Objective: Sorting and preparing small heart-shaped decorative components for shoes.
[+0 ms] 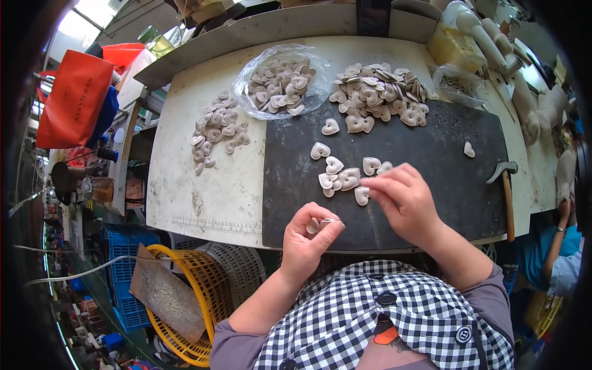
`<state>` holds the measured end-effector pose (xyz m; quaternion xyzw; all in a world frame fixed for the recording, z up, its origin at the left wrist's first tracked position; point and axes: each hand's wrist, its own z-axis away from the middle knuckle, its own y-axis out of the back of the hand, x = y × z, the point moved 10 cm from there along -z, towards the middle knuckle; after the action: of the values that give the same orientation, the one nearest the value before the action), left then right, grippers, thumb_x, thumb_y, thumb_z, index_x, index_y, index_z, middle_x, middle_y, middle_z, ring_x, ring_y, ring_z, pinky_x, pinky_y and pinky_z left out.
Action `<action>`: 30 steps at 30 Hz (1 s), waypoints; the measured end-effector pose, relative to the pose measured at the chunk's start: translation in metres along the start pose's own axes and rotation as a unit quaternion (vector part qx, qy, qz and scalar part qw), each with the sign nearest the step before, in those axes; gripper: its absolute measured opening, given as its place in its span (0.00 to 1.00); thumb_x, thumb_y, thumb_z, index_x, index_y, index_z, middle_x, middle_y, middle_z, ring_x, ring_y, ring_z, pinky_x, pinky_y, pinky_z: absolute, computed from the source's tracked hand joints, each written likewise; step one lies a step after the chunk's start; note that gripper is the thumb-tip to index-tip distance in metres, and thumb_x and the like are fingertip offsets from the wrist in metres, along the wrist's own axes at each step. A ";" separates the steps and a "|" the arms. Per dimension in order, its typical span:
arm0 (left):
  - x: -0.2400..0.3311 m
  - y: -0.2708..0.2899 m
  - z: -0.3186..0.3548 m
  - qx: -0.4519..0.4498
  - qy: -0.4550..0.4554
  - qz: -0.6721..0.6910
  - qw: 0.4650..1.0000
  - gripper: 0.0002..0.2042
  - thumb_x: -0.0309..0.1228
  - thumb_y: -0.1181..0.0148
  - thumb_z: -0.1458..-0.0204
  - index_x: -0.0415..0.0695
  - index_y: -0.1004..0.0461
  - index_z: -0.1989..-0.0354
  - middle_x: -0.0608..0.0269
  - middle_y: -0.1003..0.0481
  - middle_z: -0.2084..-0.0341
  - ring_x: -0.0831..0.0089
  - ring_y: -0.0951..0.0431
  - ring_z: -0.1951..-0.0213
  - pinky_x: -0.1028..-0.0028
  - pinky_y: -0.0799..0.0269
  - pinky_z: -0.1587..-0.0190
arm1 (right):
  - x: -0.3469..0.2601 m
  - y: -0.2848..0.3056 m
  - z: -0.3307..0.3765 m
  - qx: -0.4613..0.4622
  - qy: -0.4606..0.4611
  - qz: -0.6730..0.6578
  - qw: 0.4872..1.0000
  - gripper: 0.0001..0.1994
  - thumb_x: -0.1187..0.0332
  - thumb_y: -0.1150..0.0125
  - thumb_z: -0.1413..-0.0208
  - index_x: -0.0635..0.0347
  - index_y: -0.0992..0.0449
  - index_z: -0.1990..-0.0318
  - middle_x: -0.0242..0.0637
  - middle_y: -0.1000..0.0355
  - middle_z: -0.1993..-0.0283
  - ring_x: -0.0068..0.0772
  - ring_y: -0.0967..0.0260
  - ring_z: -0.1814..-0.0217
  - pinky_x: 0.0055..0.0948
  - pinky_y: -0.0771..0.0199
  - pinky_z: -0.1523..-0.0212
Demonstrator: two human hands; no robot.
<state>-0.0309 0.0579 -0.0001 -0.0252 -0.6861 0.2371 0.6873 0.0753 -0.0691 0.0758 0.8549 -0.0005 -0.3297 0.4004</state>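
Head view: pale desk (176, 194) bearing a black mat (431, 157).
Left hand (302, 240): fingers pinched on a pale piece (312, 226), over the mat's near edge.
Right hand (404, 200): fingertips drawn close together; cannot tell whether they hold anything.
Loose hearts (349, 179): on the mat, just beside the right fingertips.
Heart pile (373, 92): across the mat's far edge.
Hammer (508, 203): along the mat's right side.

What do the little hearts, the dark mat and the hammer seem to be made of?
Heart pieces: perhaps leather or imitation leather; pale, smooth, slightly glossy, with raised, padded-looking rims.
Dark mat: possibly rubber; dull, flat black with pale scuffs, though another sheet material could look similar.
Hammer: likely a metal head, grey and hard-edged, on a brown, probably wooden handle.
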 end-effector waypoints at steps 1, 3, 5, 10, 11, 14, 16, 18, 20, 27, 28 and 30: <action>0.000 -0.001 -0.002 -0.002 0.000 0.001 1.000 0.05 0.23 0.39 0.43 0.43 0.28 0.62 0.71 0.27 0.71 0.87 0.32 0.71 0.83 0.36 0.70 | 0.000 0.001 -0.007 0.011 0.001 0.072 0.997 0.11 0.66 0.32 0.51 0.54 0.19 0.59 0.30 0.26 0.66 0.34 0.31 0.61 0.34 0.33 0.58; -0.007 -0.001 -0.005 0.004 0.042 0.112 0.993 0.03 0.27 0.47 0.42 0.43 0.31 0.63 0.65 0.33 0.63 0.80 0.33 0.71 0.81 0.38 0.73 | -0.003 -0.010 -0.025 0.010 0.011 0.140 0.990 0.11 0.65 0.32 0.51 0.55 0.20 0.60 0.30 0.27 0.66 0.34 0.32 0.60 0.34 0.33 0.57; -0.012 -0.003 -0.007 0.007 0.056 0.127 0.990 0.05 0.30 0.49 0.43 0.43 0.32 0.63 0.61 0.34 0.57 0.77 0.31 0.66 0.79 0.37 0.72 | -0.005 -0.017 -0.030 0.010 0.022 0.206 0.978 0.11 0.63 0.31 0.51 0.55 0.20 0.61 0.31 0.28 0.65 0.35 0.33 0.59 0.34 0.34 0.57; -0.024 0.001 -0.001 0.059 0.120 0.193 0.972 0.06 0.28 0.45 0.42 0.42 0.30 0.59 0.60 0.29 0.59 0.76 0.28 0.66 0.80 0.34 0.73 | 0.016 -0.033 -0.025 -0.065 -0.038 0.065 0.995 0.10 0.67 0.29 0.54 0.57 0.23 0.67 0.32 0.27 0.70 0.35 0.31 0.65 0.34 0.31 0.61; -0.027 0.003 0.000 0.075 0.140 0.174 0.972 0.07 0.28 0.42 0.41 0.42 0.30 0.57 0.61 0.28 0.61 0.77 0.27 0.68 0.81 0.34 0.74 | 0.013 -0.033 -0.023 -0.067 -0.037 0.065 0.995 0.10 0.67 0.29 0.54 0.57 0.23 0.67 0.32 0.27 0.70 0.35 0.31 0.65 0.34 0.31 0.61; -0.015 -0.002 -0.002 0.065 0.087 0.114 0.987 0.10 0.25 0.36 0.45 0.41 0.28 0.57 0.64 0.25 0.62 0.83 0.28 0.74 0.85 0.38 0.77 | 0.009 -0.024 -0.003 -0.042 -0.138 -0.193 0.970 0.08 0.74 0.29 0.54 0.59 0.22 0.66 0.36 0.23 0.66 0.37 0.25 0.65 0.31 0.25 0.63; -0.020 0.000 -0.001 0.054 0.084 0.092 0.991 0.10 0.24 0.35 0.46 0.41 0.27 0.57 0.65 0.26 0.63 0.85 0.29 0.75 0.86 0.39 0.78 | -0.009 -0.024 0.005 -0.057 -0.071 -0.211 0.973 0.10 0.75 0.31 0.53 0.58 0.21 0.62 0.36 0.23 0.65 0.39 0.25 0.63 0.32 0.24 0.59; -0.019 0.000 -0.003 0.044 0.082 0.061 0.994 0.07 0.25 0.35 0.46 0.42 0.27 0.62 0.68 0.28 0.66 0.87 0.32 0.76 0.86 0.39 0.76 | -0.011 -0.015 0.006 -0.031 -0.022 -0.124 0.992 0.12 0.75 0.31 0.52 0.58 0.22 0.59 0.38 0.24 0.61 0.40 0.26 0.60 0.34 0.25 0.58; -0.018 0.005 -0.007 0.043 0.053 0.080 0.994 0.05 0.26 0.37 0.44 0.43 0.28 0.64 0.67 0.30 0.65 0.84 0.31 0.74 0.84 0.38 0.76 | 0.010 -0.011 0.006 -0.041 -0.052 0.036 0.997 0.17 0.69 0.31 0.53 0.56 0.22 0.54 0.39 0.28 0.48 0.41 0.32 0.45 0.37 0.32 0.46; -0.012 -0.003 -0.009 0.001 0.021 0.190 0.982 0.04 0.29 0.45 0.43 0.45 0.34 0.64 0.60 0.31 0.63 0.76 0.28 0.69 0.82 0.36 0.76 | 0.019 -0.017 -0.004 -0.086 -0.046 0.151 0.984 0.21 0.60 0.30 0.55 0.53 0.22 0.51 0.35 0.29 0.45 0.37 0.39 0.40 0.41 0.50 0.37; -0.011 -0.006 -0.008 -0.015 0.025 0.185 0.982 0.05 0.29 0.45 0.43 0.45 0.34 0.64 0.59 0.31 0.63 0.76 0.28 0.69 0.83 0.37 0.78 | 0.019 -0.018 -0.003 -0.086 -0.045 0.150 0.984 0.21 0.60 0.30 0.55 0.53 0.22 0.51 0.35 0.29 0.45 0.37 0.39 0.40 0.41 0.50 0.37; -0.013 -0.006 -0.007 -0.021 0.029 0.184 0.982 0.04 0.27 0.45 0.43 0.45 0.34 0.63 0.60 0.30 0.65 0.78 0.28 0.70 0.83 0.37 0.78 | 0.014 -0.029 -0.001 -0.128 -0.017 0.087 0.988 0.14 0.66 0.32 0.54 0.55 0.20 0.57 0.35 0.27 0.50 0.38 0.34 0.47 0.38 0.40 0.41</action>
<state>-0.0220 0.0498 -0.0102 -0.1721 -0.6542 0.3445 0.6509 0.0789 -0.0523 0.0489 0.7875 -0.0398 -0.3058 0.5337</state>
